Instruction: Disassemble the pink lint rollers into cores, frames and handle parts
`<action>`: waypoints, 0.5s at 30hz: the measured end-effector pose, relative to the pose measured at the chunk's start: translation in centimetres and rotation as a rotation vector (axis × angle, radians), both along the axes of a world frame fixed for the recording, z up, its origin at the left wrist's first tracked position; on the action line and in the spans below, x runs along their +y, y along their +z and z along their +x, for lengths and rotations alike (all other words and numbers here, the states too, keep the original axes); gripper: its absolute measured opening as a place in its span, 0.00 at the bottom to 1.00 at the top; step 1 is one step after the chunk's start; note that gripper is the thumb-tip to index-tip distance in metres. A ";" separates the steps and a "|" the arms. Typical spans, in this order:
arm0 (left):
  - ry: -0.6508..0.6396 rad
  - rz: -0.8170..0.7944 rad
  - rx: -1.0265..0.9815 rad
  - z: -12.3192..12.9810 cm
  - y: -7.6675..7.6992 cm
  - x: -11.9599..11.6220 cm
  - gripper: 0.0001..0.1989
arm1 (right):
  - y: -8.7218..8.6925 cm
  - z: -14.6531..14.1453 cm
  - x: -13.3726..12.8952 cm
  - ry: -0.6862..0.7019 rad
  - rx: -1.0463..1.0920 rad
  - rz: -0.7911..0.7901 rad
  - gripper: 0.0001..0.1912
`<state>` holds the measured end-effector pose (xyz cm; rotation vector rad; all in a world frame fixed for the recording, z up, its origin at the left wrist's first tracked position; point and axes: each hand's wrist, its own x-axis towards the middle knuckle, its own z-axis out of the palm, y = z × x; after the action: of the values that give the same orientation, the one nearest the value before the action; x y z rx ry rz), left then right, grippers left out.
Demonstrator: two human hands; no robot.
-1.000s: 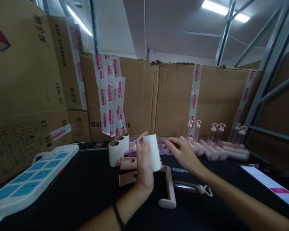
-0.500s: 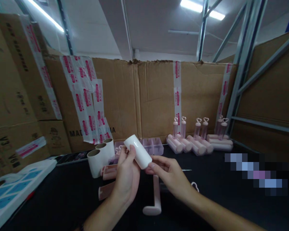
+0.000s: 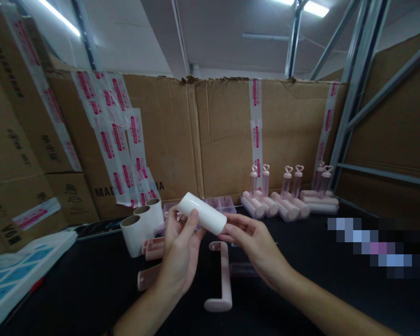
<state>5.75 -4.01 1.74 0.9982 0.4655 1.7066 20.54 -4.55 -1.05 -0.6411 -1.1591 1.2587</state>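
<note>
White roll (image 3: 203, 213) held tilted above pink bracket (image 3: 226, 280), right end lower. Left part clamped between thumb and fingers of left hand (image 3: 180, 252); right end pinched in fingertips of right hand (image 3: 257, 242). Light, even pressure advised, so surface is not dented. Standing rolls (image 3: 131, 235), left of bracket, best left unbumped.

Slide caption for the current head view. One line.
Left hand grips a tilted white roll, right hand at its lower end; a pink frame lies on the black tabletop.
</note>
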 end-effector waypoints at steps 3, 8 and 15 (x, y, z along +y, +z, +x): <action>0.013 0.023 0.025 0.0 0.0 -0.2 0.17 | 0.0 0.1 0.0 0.040 0.031 -0.002 0.21; 0.024 0.024 0.052 0.0 -0.1 -0.5 0.18 | -0.1 0.3 -0.1 0.057 -0.011 0.049 0.20; 0.061 0.036 0.073 0.2 -0.4 -0.4 0.19 | -0.1 0.1 -0.4 0.012 -0.035 0.052 0.20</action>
<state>5.92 -4.36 1.36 1.0846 0.5192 1.7428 20.60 -4.97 -1.14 -0.6199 -1.2222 1.2277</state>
